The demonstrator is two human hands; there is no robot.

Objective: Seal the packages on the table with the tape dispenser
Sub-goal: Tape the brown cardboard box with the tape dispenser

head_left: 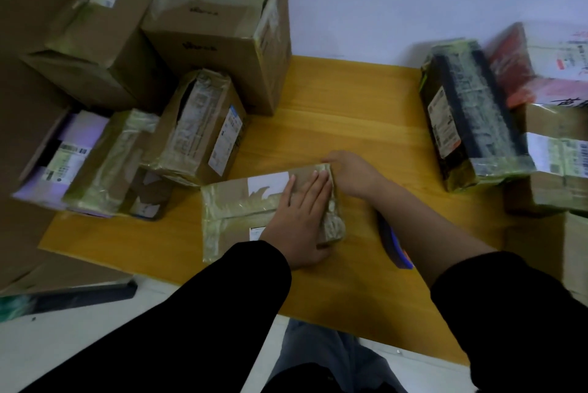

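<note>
Beyond our black sleeves [222,313], our left hand [299,217] presses flat, fingers [313,192] straight together, on the package [241,211] at the worktop's [334,90] near centre, long axis left-right, white label [267,184] unreadable. Our right hand [350,176] meets its far corner; those fingers we cannot tell.

No text legible. White shipping labels [227,138] with barcodes on the brown cardboard boxes [203,52] are blurred, as is the label on the dark tape-wrapped parcel [471,125] -- black characters on the red-and-white package [541,74] unreadable.

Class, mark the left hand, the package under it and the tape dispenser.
left hand [299,214], head view, back of hand.
package [235,201], head view, taped top face.
tape dispenser [393,241], head view, blue body.
</note>
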